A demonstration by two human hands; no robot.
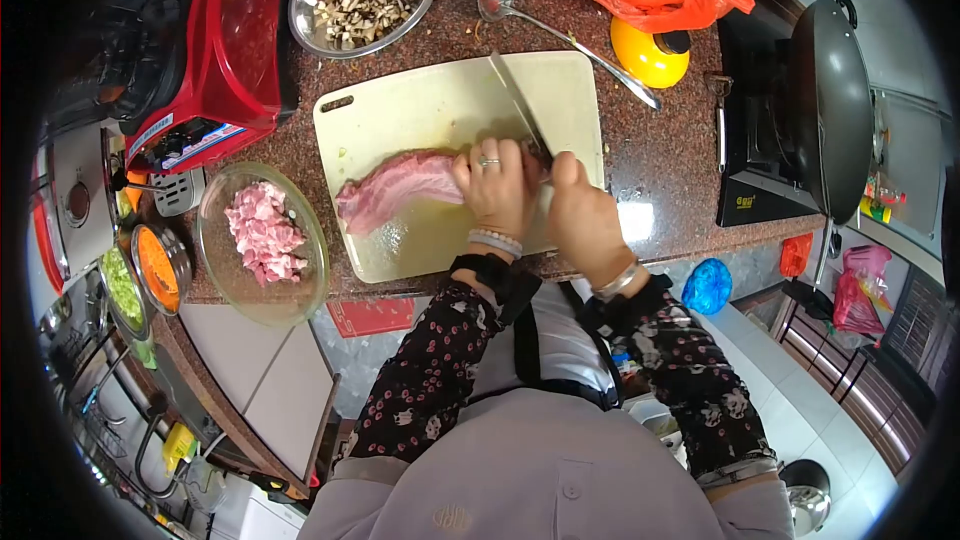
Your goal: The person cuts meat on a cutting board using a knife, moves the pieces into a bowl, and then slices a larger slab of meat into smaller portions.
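Right hand (583, 218) (braceleted) gripping knife (519, 100), meat (405, 183)

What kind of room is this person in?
It looks like a kitchen, most likely in a home. A hand is cutting meat on a board, there's a big wok on the right, and a bowl of chopped mushrooms sits on the counter.
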